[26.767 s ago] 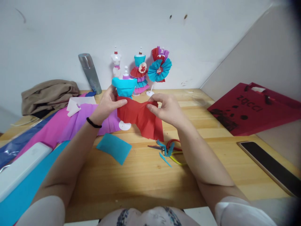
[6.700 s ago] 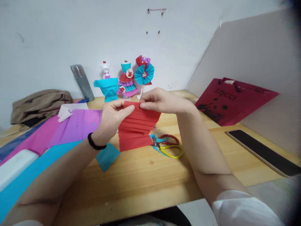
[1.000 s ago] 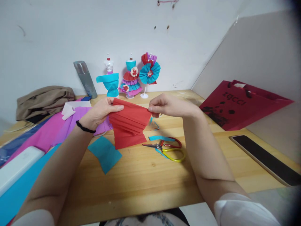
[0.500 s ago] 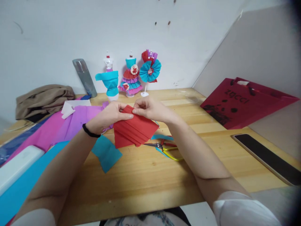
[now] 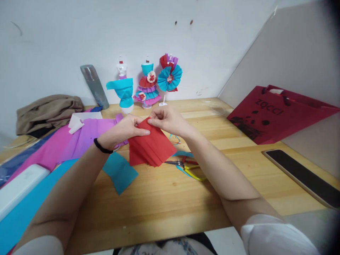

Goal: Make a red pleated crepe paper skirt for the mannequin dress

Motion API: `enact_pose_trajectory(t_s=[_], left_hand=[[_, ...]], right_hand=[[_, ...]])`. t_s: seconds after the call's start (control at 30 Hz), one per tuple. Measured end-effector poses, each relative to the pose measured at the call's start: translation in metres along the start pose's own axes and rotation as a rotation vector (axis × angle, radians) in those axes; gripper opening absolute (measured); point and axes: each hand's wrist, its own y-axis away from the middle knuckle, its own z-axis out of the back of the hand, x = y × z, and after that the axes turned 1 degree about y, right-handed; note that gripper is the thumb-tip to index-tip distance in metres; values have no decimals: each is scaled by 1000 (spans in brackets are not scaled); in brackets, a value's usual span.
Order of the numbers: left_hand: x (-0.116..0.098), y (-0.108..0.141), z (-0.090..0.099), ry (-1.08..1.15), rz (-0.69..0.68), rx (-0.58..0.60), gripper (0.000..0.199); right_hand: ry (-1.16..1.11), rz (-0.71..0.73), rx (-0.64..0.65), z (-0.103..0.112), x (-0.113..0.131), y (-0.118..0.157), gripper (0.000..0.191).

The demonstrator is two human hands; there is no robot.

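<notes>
Red crepe paper [image 5: 151, 147], gathered in folds at its top and fanned out below, hangs above the table between both hands. My left hand [image 5: 127, 130] pinches its upper left edge, thumb on top. My right hand [image 5: 166, 119] pinches the top edge close beside the left fingers. Below the red paper lies a blue paper piece [image 5: 120, 173]. Scissors with yellow and red handles [image 5: 192, 170] rest on the table, partly under my right forearm, with blue strips around them.
Small decorated dress forms [image 5: 147, 85] stand at the back beside a grey bottle [image 5: 95, 86]. Purple paper [image 5: 87, 138], brown cloth [image 5: 50, 113] and a white object [image 5: 22, 189] lie left. At right are a red bag [image 5: 276, 115] and a phone [image 5: 302, 177].
My right hand has moved slightly up and left along the top of the red paper. The right part of the paper has swung inward, and its folds look less spread.
</notes>
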Motion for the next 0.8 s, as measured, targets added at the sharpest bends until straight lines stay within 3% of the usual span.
enact_pose_trajectory(t_s=[0.17,0.23,0.33,0.4,0.57,0.6,0.67,0.73,0.8], left_hand=[[1,1,4,69,72,-27,23],[1,1,6,78,77,-26,21],[1,2,10,80,80,-24,22],[0,3,12,62,77,-21,24],[-3,5,22,-45,50,-7,24],[-5,6,24,-77,39,-6,24],[-7,7,27,-126,17,-11,25],[-10,8,28,-124,4,-14,23],[-11,8,28,-85,2,-14,21]], right_hand=[[-93,-48,-101,0,-5,-1,23],[-123,-46,-119,8,1,4,18],[-3,-25,-265,27,15,14,10],[132,-44,-147,38,22,19,12],[600,-101,627,42,10,43,13],[641,-125,695,37,2,54,16],[694,-192,744,27,-17,81,19],[713,-191,566,17,-36,107,15],[645,-135,487,11,-52,125,10]])
